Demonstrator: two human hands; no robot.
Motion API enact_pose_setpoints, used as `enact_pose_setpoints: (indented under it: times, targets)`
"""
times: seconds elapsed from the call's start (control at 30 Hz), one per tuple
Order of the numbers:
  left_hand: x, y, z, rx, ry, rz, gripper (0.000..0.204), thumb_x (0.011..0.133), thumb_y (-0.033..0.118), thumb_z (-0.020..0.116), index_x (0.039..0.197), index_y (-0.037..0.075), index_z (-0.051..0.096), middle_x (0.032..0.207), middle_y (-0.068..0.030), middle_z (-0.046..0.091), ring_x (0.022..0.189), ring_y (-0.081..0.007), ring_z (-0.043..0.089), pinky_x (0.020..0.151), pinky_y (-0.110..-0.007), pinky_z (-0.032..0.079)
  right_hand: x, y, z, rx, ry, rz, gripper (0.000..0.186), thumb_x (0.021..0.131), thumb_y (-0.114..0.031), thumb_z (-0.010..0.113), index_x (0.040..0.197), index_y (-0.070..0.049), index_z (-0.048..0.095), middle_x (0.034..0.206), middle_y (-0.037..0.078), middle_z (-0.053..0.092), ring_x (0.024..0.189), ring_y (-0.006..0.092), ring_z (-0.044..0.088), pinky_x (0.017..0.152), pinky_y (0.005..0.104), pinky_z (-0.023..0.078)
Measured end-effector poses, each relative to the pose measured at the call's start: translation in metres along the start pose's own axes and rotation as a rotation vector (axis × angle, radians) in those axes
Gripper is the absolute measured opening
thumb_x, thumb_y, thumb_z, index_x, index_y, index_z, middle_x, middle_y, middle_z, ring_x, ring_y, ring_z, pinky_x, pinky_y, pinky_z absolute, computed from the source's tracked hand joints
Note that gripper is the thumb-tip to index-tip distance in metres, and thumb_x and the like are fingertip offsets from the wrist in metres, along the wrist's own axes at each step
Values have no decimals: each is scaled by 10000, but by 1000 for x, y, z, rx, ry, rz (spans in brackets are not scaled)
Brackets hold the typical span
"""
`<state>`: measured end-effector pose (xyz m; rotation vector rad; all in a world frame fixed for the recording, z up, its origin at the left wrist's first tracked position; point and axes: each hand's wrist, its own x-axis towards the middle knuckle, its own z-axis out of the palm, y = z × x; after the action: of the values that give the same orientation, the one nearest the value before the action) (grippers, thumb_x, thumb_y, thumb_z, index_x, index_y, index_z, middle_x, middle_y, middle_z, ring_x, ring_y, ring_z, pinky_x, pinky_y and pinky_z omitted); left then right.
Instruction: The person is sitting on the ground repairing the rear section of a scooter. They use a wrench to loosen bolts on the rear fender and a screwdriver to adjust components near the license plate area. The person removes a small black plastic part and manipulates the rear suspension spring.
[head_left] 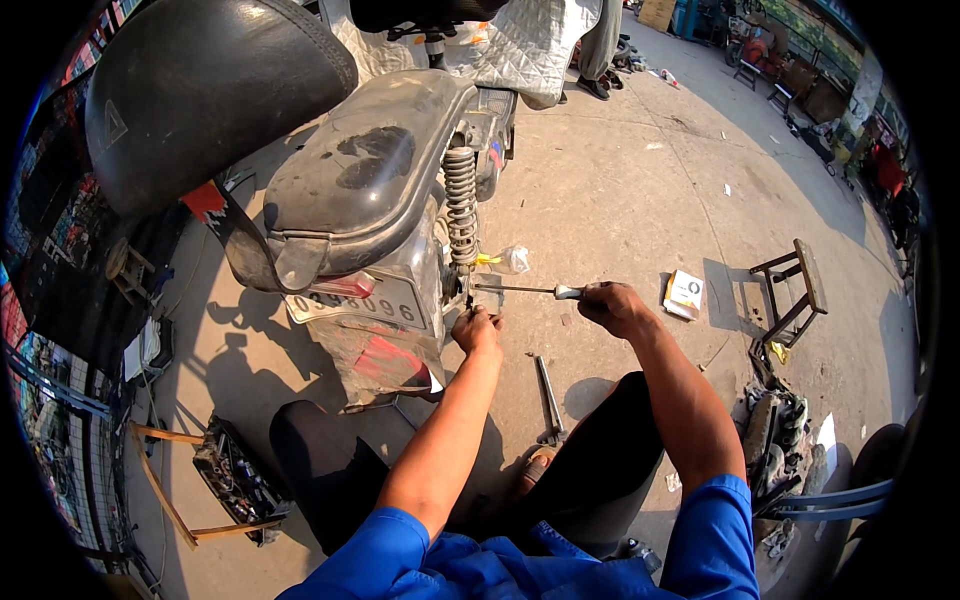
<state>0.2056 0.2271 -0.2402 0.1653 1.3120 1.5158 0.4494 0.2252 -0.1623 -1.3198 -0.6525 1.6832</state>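
A dusty scooter (359,180) stands at the upper middle, with a black seat, a coil-spring shock absorber (462,205) and a rear number plate. My right hand (610,305) grips the pale handle of a long screwdriver (520,289), whose shaft points level toward the lower mount of the shock. Just below that mount, my left hand (480,328) has its fingers curled together; what they hold is too small to make out. A yellow item (488,259) and crumpled clear plastic (514,259) lie beside the shock.
A long metal tool (548,395) lies between my legs. A small box (682,294) and wooden stool (789,289) are at right, above dark parts (775,450). A tool tray (235,475) is at lower left. A person's leg (598,60) shows behind the scooter.
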Motion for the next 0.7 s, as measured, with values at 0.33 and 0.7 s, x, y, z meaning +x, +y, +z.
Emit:
enact_pose_setpoints:
  times: [0.33,0.7]
  targets:
    - [-17,2,5,37,66,238,160,890,66,595,1040,13,575,980,-92,618,807,-186,619,678,-300,496,45,35,-60,-652,-206,-461,50,830,-75,694,875,-65,676,722,48,594,672,155,487,645,306,454]
    - [-8,13,-9,-123,-16,126,533,931,443,560,1321,99,446,1316,-127,513,1231,-287,471,1027,-451,344,-5,2,-10,-1134,-82,-519,86,800,-67,697,880,-55,669,707,57,600,659,140,488,625,305,455]
